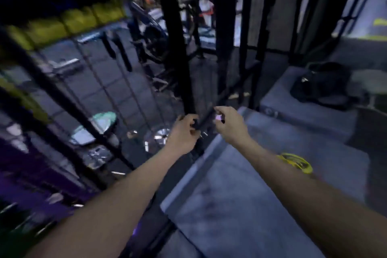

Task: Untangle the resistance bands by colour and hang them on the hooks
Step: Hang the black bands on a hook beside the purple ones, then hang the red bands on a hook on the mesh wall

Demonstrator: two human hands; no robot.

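I have both hands out in front of me, close together, and between them runs a black band (pixel 206 118), a dark strip that climbs away up and to the right from my grip toward the black frame (pixel 176 48) standing just beyond my knuckles. My left hand (pixel 185 132) has its fingers curled round the lower end of that band, thumb side up, so I call that a firm hold. My right hand (pixel 227 124) sits just beside it on the other side of the strip, fingers bent inward with something small and pale at the fingertips; the picture is smeared by motion, so I cannot tell whether those fingers actually pinch the band or only hover at it. Below and to the right of my right forearm, well apart from the grip, a yellow band (pixel 296 162) lies coiled on the grey mat (pixel 230 205) that spreads under both arms. Farther right and beyond my hands a black bag (pixel 326 85) rests on a second grey pad. To the left of the grip, past the slanting bars of the frame, shiny metal pieces and a pale green object (pixel 103 120) sit low down, and blurred yellow padding (pixel 69 21) runs across the top left.
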